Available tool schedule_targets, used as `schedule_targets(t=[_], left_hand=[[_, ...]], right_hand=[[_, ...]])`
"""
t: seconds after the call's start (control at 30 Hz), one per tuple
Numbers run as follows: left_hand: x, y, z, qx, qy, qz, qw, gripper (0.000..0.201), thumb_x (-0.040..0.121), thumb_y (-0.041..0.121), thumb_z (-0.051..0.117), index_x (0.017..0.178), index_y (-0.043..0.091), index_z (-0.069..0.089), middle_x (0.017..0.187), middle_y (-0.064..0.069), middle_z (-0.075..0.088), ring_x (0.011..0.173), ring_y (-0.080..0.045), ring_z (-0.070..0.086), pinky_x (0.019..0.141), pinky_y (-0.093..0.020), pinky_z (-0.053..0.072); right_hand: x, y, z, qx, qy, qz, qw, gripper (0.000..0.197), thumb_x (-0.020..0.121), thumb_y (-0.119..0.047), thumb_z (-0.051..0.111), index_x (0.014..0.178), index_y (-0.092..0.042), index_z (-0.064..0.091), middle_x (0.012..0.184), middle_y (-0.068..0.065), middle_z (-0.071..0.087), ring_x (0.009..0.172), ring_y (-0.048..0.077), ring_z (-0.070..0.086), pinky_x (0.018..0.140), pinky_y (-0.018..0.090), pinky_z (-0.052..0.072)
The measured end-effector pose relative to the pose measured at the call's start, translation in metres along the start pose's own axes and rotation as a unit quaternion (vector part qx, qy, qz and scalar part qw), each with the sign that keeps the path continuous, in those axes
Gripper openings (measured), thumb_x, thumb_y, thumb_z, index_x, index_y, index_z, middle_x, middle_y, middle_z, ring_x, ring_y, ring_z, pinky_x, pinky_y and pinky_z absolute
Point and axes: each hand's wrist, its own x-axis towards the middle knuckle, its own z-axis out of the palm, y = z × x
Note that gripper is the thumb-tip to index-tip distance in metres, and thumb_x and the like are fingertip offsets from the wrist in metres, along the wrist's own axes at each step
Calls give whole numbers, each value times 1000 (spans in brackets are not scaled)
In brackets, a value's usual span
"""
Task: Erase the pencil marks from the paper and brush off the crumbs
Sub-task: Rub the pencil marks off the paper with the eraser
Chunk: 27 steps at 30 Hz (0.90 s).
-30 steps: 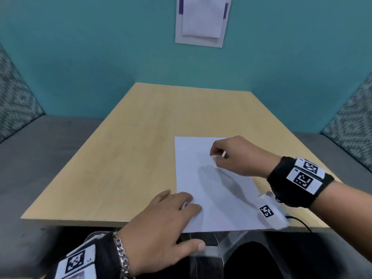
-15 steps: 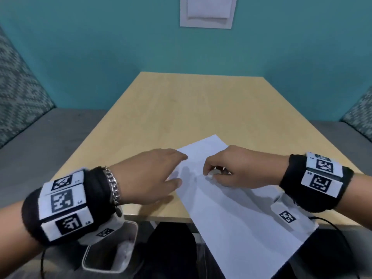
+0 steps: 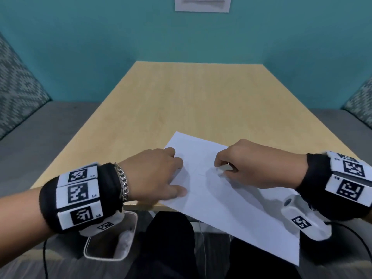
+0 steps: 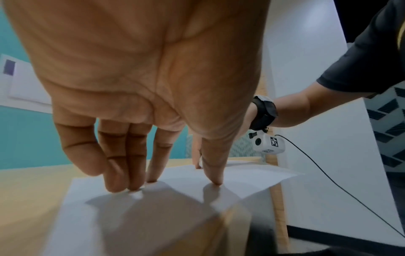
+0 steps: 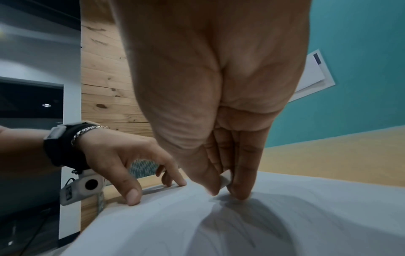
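A white sheet of paper (image 3: 211, 190) lies turned at an angle on the wooden table (image 3: 181, 101), its near part hanging past the table's front edge. Faint pencil lines show near its middle. My left hand (image 3: 159, 174) presses the paper's left edge with straight fingertips (image 4: 136, 185). My right hand (image 3: 237, 166) pinches a small white eraser (image 5: 227, 178) between thumb and fingers, its tip down on the paper (image 5: 241, 225). Most of the eraser is hidden by the fingers.
A light-rimmed bin (image 3: 112, 242) stands on the floor below the table's front left. Grey benches (image 3: 50, 121) with patterned cushions flank the table, and a teal wall with a white panel (image 3: 201, 5) closes the back. A cable (image 3: 358, 238) trails from my right wrist.
The paper has turned from square to angled, its near part sliding over the table edge. My left hand moved from the paper's near corner up to its left edge.
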Motion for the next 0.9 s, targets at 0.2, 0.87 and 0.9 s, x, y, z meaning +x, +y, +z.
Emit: schedule_targets(t=[0.2, 0.87, 0.9], left_hand=[[6, -18, -13, -66, -38, 58, 995, 59, 85, 63, 75, 129, 33, 50, 127, 17, 52, 108, -14, 54, 93, -35, 45], [15, -30, -1, -38, -93, 38, 994, 122, 73, 91, 59, 166, 42, -4, 174, 15, -11, 161, -10, 8, 129, -39, 20], [15, -30, -1, -34, -93, 37, 994, 122, 73, 92, 58, 166, 43, -4, 174, 16, -11, 161, -10, 9, 128, -40, 22]], right_hand=[[16, 14, -9, -7, 6, -2, 1000, 23, 97, -24, 58, 111, -31, 75, 95, -21, 65, 84, 1, 57, 74, 13, 46], [21, -55, -7, 25, 22, -38, 999, 27, 87, -23, 65, 113, -24, 74, 77, -15, 60, 69, -2, 52, 71, 21, 44], [18, -60, -6, 24, 10, -51, 998, 26, 87, -23, 64, 112, -24, 73, 80, -13, 64, 70, 0, 52, 71, 20, 44]])
